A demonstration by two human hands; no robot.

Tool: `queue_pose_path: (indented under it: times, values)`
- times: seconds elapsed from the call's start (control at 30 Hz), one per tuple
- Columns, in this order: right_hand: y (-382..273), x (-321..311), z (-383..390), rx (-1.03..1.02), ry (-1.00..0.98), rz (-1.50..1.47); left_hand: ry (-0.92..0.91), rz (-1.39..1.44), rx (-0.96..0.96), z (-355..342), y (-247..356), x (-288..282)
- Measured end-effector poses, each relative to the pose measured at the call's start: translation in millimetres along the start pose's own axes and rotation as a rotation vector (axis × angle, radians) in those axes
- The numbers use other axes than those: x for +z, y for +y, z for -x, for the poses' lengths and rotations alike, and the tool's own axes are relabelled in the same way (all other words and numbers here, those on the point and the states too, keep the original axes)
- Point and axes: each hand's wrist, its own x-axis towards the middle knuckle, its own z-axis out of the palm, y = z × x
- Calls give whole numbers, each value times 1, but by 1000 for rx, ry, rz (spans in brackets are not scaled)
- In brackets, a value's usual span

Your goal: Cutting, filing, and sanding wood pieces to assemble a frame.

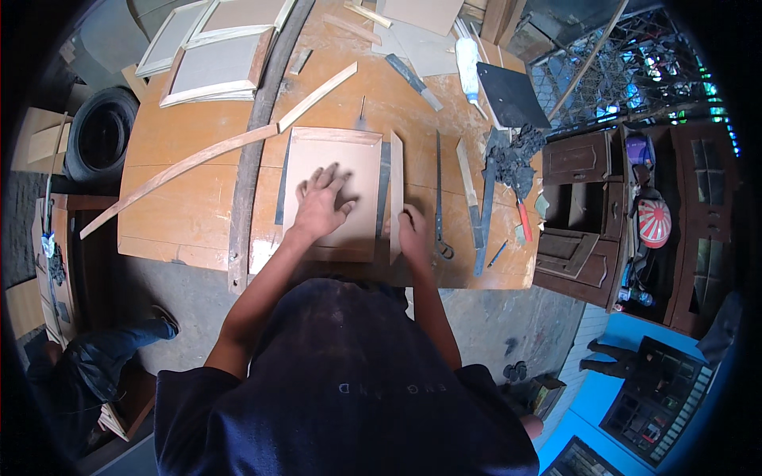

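Note:
A rectangular beige panel (361, 186) lies flat on the orange-brown worktable, with wooden strips along its far and near edges. Spread over its middle, my left hand (321, 206) presses down with the fingers apart. My right hand (412, 234) grips the near part of a pale wooden strip (397, 170), which stands just right of the panel and roughly parallel to its side. A narrow gap separates the two, where a dark flat piece (384, 174) shows. The fingertips of my right hand are partly hidden by the strip.
A dark bar (258, 151) crosses the table on the left, under a long wooden strip (190, 161). Rightward lie a thin saw (439, 182), a red-handled tool (523, 222) and a white bottle (468, 71). Several finished frames (210, 67) lie far left. A person (103, 361) is at lower left.

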Motion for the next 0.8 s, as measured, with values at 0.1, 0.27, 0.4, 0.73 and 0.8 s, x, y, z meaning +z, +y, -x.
queue_pose_path:
  times: [0.1,0.27,0.4,0.73,0.8]
  values:
    - [-23,-7,17,81,-84,-140,-12,514,21,-8,6,2]
    - [-58,-3,44,-63,-201,-19,-26,1196,52,-12,46,-30]
    - [-66,4,55,-120,-262,11,-18,1311,6,-16,44,-50]
    - [-66,9,52,-143,-357,48,174,1329,35,-3,37,-79]
    - [-64,9,49,-133,-367,48,182,1339,-20,-3,32,-76]
